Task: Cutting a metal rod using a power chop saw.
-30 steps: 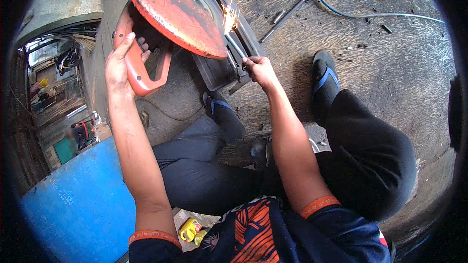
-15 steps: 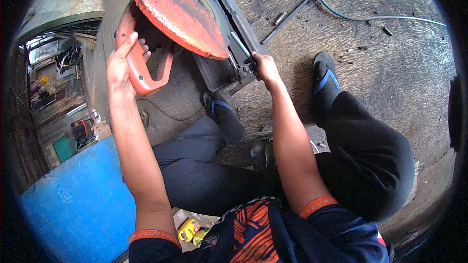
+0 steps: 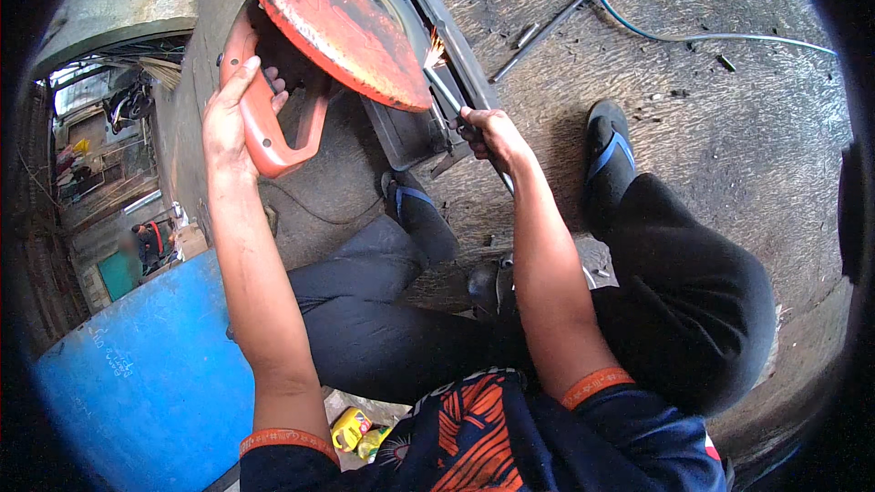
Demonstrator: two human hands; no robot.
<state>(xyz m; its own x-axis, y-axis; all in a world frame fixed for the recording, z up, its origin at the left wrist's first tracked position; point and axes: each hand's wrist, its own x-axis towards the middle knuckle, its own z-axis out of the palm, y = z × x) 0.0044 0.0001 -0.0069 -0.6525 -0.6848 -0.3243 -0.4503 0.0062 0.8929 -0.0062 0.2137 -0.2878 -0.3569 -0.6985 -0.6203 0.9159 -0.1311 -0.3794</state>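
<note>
An orange chop saw (image 3: 342, 32) with a worn, scuffed blade guard stands on the worn board surface at the top left of the view. My left hand (image 3: 232, 118) is wrapped round its orange loop handle (image 3: 273, 150). Part of the cutting disc (image 3: 390, 7) shows past the guard. In my right hand (image 3: 497, 138) is a slim metal rod (image 3: 445, 91), its far end up at the disc. Bright sparks (image 3: 436, 53) fly from that end. Below the guard, the dark saw base (image 3: 394, 137) is partly hidden.
Another metal rod (image 3: 540, 36) and a short offcut (image 3: 526, 35) lie right of the saw. A blue hose (image 3: 638, 29) curves across the far right. My sandalled feet (image 3: 609, 150) flank the work area. A blue sheet or panel (image 3: 146, 374) fills the lower left, near a yellow package (image 3: 350, 428).
Sparks have appeared at the rod's end by the disc. My right hand has shifted slightly, and more rod shows behind it. My left hand stays on the handle.
</note>
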